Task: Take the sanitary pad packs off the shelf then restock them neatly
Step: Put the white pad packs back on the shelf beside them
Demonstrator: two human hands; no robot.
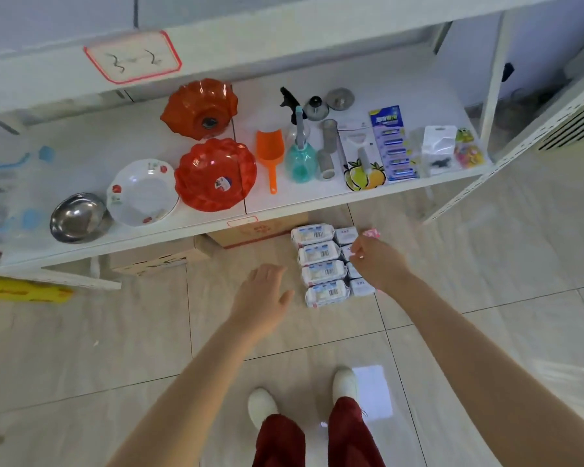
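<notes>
Stretching across most of the view, the pale tiled floor (115, 348) carries the sanitary pad packs (321, 264), which lie not on the shelf but on the tiles just in front of it. The white shelf (402, 82) above them holds housewares: two red ruffled bowls (215, 173), a flowered white plate (142, 192), a steel bowl (78, 217) and an orange scoop (268, 153). Under the shelf's front edge stand cardboard boxes (257, 232), with the nearest just behind the packs. The packs form two tight columns, touching side by side: four larger white ones with barcodes up on the left and smaller white ones (346, 235) on the right, partly hidden. The left hand (262, 298) hovers over bare tile just left of the columns, fingers straight and loosely spread, holding nothing. The right hand (376, 261) sits over the right column with its fingers curled downward; whether they pinch a pack cannot be told. A small pink pack (371, 233) shows just beyond its knuckles.
</notes>
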